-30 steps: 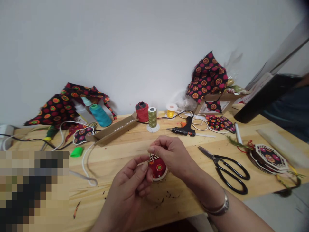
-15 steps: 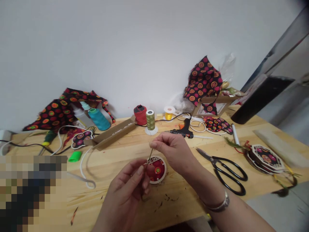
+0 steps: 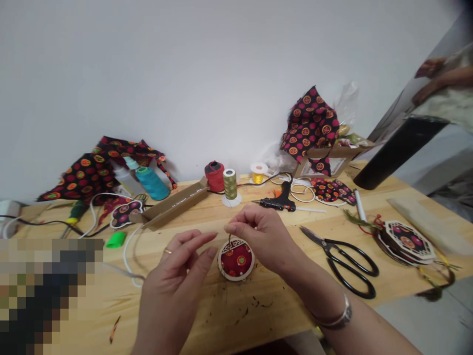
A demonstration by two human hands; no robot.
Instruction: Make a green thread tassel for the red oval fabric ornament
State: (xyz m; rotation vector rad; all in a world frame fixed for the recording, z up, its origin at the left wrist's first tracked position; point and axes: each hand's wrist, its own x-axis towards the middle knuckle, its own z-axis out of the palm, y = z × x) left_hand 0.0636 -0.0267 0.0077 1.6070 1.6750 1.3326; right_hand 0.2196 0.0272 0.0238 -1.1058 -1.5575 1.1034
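A round ornament [image 3: 237,261] with a pale openwork rim and a red patterned fabric centre is in the middle of the head view, over the wooden table. I cannot tell whether it rests on the wood or hangs just above it. My right hand [image 3: 260,236] pinches a thin dark cord [image 3: 229,237] at the ornament's top edge. Just left of the ornament is my left hand [image 3: 181,276], its fingers apart and nothing between them. Black-handled scissors [image 3: 342,261] lie to the right of my right hand.
Behind the hands stand a green thread spool [image 3: 229,185], a red spool [image 3: 214,176] and a black glue gun [image 3: 283,199]. An octagonal ornament [image 3: 406,241] lies at the right, a cardboard tray [image 3: 177,204] at the left. Another person's hands [image 3: 430,81] show at upper right.
My left hand has let go of the cord and moved left, its fingers opening. My right hand keeps its pinch and has shifted slightly. Another person's hands have appeared at upper right.
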